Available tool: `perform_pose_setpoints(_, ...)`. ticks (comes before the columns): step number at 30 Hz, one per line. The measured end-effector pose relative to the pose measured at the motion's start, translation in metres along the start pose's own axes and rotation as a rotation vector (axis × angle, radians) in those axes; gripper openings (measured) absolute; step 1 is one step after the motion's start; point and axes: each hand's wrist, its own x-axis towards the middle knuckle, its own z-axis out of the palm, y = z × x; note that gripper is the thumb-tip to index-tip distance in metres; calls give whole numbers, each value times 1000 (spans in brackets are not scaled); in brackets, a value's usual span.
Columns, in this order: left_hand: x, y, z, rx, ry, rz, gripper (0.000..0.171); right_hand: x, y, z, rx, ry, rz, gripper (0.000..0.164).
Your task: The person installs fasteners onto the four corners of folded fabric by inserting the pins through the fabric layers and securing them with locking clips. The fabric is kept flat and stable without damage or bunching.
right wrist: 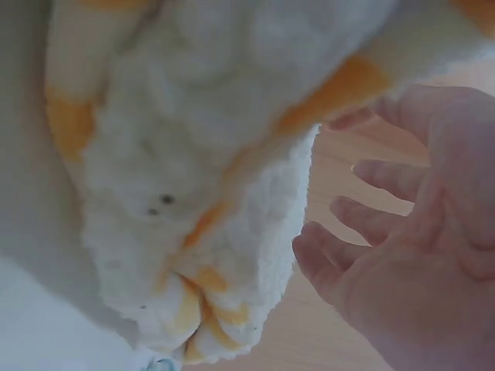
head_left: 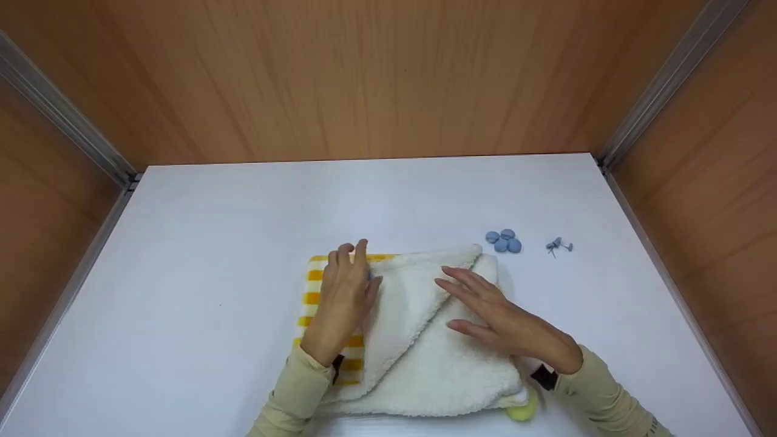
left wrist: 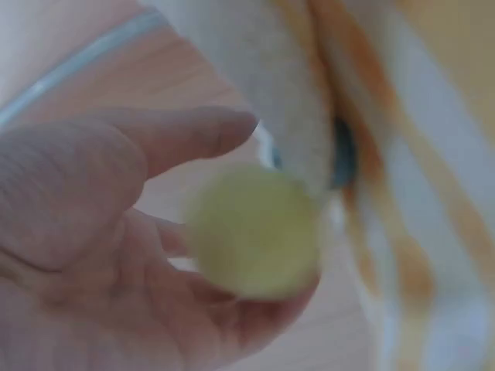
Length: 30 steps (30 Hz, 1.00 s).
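Observation:
A folded white fleece cloth (head_left: 449, 358) with a yellow-and-white striped side (head_left: 312, 297) lies in front of me. My left hand (head_left: 346, 291) is over the striped part at its left, fingers loosely bent. In the left wrist view a blurred yellow ball (left wrist: 255, 232) overlaps these fingertips, beside a dark blue round piece (left wrist: 344, 154) at the cloth's edge. My right hand (head_left: 485, 309) hovers over the fleece with fingers spread, holding nothing. In the right wrist view its fingers (right wrist: 379, 178) stand apart from the drooping fleece (right wrist: 193, 178).
Several blue round caps (head_left: 502, 241) lie behind the cloth's right corner. Right of them are small blue-headed pins (head_left: 558, 244). A yellow-green ball (head_left: 522, 408) shows at the cloth's near right corner. Wooden panels (head_left: 388, 79) enclose the white table (head_left: 182, 273).

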Motion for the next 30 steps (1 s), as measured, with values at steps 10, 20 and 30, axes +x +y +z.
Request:
perform_pose_setpoints(10, -21, 49, -7, 37, -568, 113, 16, 6, 8, 5, -70, -111, 97, 59)
perform_pose_setpoints(20, -28, 48, -7, 108, -771, 74, 28, 0, 27, 6, -33, -76, 152, 61)
perform_pose_setpoints(30, -27, 52, -6, 145, -700, 90, 22, -7, 31, 1, 104, -16, 204, 64)
